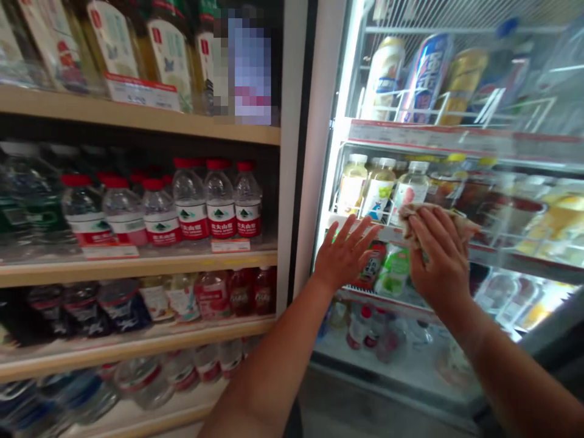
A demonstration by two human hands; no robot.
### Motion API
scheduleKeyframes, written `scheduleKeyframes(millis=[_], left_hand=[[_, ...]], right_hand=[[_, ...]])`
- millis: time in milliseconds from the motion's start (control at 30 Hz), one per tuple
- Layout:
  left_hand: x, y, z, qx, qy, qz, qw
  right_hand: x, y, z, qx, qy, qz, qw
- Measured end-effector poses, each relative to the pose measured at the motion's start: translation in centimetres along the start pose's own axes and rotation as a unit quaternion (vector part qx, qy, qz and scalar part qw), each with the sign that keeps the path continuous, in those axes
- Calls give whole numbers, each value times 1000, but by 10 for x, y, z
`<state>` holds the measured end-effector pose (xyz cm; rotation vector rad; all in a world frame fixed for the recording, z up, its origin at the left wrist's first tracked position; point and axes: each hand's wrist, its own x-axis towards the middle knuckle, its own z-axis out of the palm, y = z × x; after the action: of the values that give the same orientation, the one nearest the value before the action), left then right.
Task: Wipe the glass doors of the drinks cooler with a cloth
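My right hand [437,255] presses a crumpled beige cloth [456,220] flat against the glass door [515,201] of a lit drinks fridge. The fingers lie stretched over the cloth. My left hand [343,252] is open, fingers spread, its palm resting on the same glass near the door's left edge. Behind the glass, bottles of juice and tea [381,188] stand on wire shelves just above both hands.
Cans [426,76] lie on the fridge's top shelf. To the left, wooden shelves [137,267] carry red-capped water bottles [219,201], cola bottles [241,291] and tea bottles. The fridge's white frame [319,152] separates the two units.
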<state>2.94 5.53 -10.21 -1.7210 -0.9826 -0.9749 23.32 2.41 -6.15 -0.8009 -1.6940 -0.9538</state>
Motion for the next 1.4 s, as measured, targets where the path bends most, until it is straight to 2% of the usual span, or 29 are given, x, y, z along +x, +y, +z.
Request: scheduleKeyframes(millis=[200,400,567,667,800,1000,1200,1400], left_hand=[[0,-1,0,-3,25,5,1000],[1,-1,-1,-13,28,0,1000],[1,0,-1,-2,15,3,1000],[0,0,-1,2,23,4,1000],[0,-1,0,4,24,4,1000],[0,-1,0,0,25,6,1000],[1,-1,0,5,39,5,999],[2,-2,0,-4,50,9,999]], right_hand=[[-13,-5,4,-10,-9,-31,999],[4,-4,6,7,26,12,1000],[-13,-9,5,27,-20,-4,999],[-4,0,-1,6,-7,-8,1000],[9,12,-8,-11,26,40,999],[-14,12,-12,-45,10,19,999],[-8,34,-23,-75,42,54,995],[-26,50,-29,-109,29,9,994]])
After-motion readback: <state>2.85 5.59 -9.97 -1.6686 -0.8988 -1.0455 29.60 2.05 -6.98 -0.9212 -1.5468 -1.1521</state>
